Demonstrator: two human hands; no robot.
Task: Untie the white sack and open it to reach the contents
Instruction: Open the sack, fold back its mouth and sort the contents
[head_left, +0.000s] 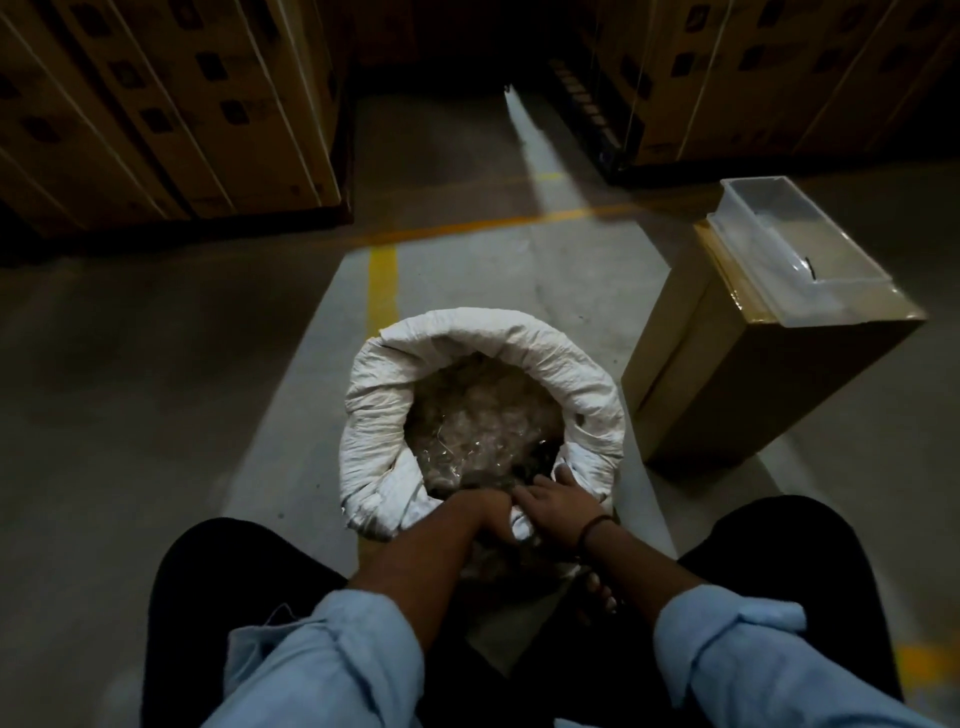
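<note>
The white sack (467, 348) stands on the floor between my knees, its mouth wide and its rim rolled down into a thick collar. Inside lies a clear plastic liner (480, 421) over brownish contents. Both hands work the near edge of the rim. My left hand (491, 512) is curled on the rolled white cloth at the near rim. My right hand (553, 499) lies on the rim just to the right, fingers pressing into the cloth and liner; a dark band sits on its wrist. The fingertips of both hands are partly hidden by folds.
A brown cardboard box (727, 384) stands right of the sack with a clear plastic tray (795, 244) on top. Stacked cartons (171, 104) line the back left and back right. Yellow floor lines (382, 280) run ahead. My dark-trousered knees flank the sack.
</note>
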